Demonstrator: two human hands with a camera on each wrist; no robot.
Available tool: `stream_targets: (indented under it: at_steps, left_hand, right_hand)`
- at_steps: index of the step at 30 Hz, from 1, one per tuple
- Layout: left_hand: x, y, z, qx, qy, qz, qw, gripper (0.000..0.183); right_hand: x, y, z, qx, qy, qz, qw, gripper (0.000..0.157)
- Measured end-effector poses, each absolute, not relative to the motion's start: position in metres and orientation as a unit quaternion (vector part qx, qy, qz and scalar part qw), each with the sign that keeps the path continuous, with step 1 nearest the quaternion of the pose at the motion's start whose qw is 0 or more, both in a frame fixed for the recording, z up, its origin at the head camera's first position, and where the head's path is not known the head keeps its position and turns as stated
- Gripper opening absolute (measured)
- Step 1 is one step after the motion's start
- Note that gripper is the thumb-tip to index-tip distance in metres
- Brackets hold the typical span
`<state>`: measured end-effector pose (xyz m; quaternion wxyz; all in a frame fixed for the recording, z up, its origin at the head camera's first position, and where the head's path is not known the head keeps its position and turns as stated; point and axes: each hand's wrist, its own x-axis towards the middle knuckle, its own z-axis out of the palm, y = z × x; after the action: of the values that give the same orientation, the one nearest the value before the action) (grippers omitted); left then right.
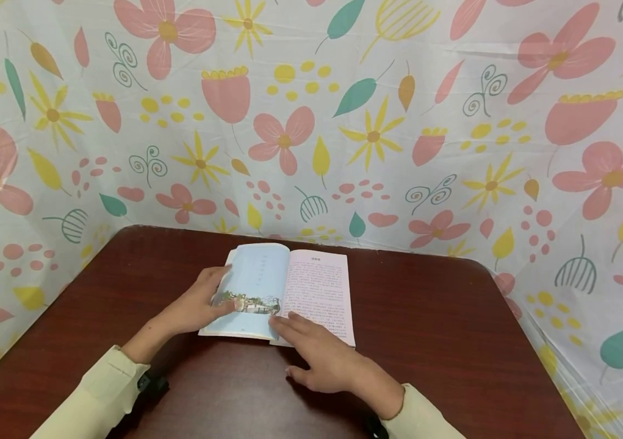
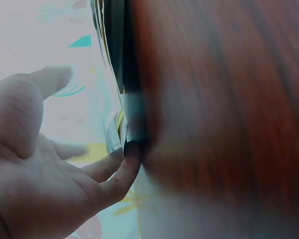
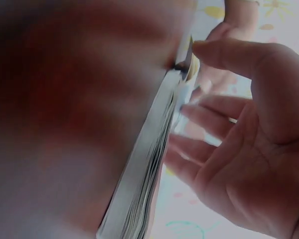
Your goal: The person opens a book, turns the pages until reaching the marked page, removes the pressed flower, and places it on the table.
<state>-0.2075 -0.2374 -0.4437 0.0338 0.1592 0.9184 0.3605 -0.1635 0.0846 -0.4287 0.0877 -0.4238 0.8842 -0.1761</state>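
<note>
An open book point(image 1: 316, 286) lies on the dark table. Its left page point(image 1: 256, 274) is pale blue with a landscape picture near the bottom; the right page is pinkish and filled with text. My left hand point(image 1: 198, 305) is at the book's left edge, thumb over the left page. In the left wrist view, two fingertips point(image 2: 132, 149) meet the edge of the pages, while the thumb stands apart from them. My right hand point(image 1: 327, 356) lies over the lower right page, its fingers extended toward the center fold. The right wrist view shows the thick page block point(image 3: 139, 184) beside those fingers.
The reddish-brown wooden table point(image 1: 432, 341) extends around the book. A floral-printed white curtain point(image 1: 311, 122) hangs behind and along both sides. Pale sleeves point(image 1: 91, 390) cover my forearms, with a small black device point(image 1: 152, 385) at the left wrist.
</note>
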Motion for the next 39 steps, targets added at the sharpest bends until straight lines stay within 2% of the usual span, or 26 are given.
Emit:
stream_targets:
  at_steps: [6,12,19,24,29,33,39]
  left_hand:
    - [-0.202,-0.236,-0.442,0.206,0.916,0.34,0.06,0.069]
    - [-0.201,-0.237,-0.442,0.236,0.915,0.317,0.077,0.075]
    - [-0.201,-0.237,-0.443,0.237,0.919,0.3,0.101,0.074]
    - [-0.202,-0.238,-0.444,0.236,0.919,0.298,0.105,0.074]
    - [-0.203,-0.238,-0.446,0.24,0.918,0.297,0.105,0.074]
    - [-0.203,-0.238,-0.447,0.24,0.92,0.294,0.104,0.074]
    - [-0.203,-0.238,-0.445,0.241,0.92,0.292,0.103,0.075]
  right_hand:
    - [-0.177,0.095,-0.425,-0.423,0.891,-0.159,0.049,0.067]
    - [-0.193,0.106,-0.426,-0.414,0.899,-0.141,0.016,0.057]
    - [-0.2,0.113,-0.422,-0.416,0.898,-0.144,0.031,0.047]
    - [-0.202,0.116,-0.421,-0.424,0.89,-0.163,0.039,0.03]
    - [-0.203,0.119,-0.419,-0.45,0.877,-0.166,0.004,0.013]
    - [-0.203,0.121,-0.417,-0.434,0.887,-0.154,-0.03,0.012]
    - [-0.205,0.124,-0.412,-0.392,0.903,-0.154,-0.082,0.031]
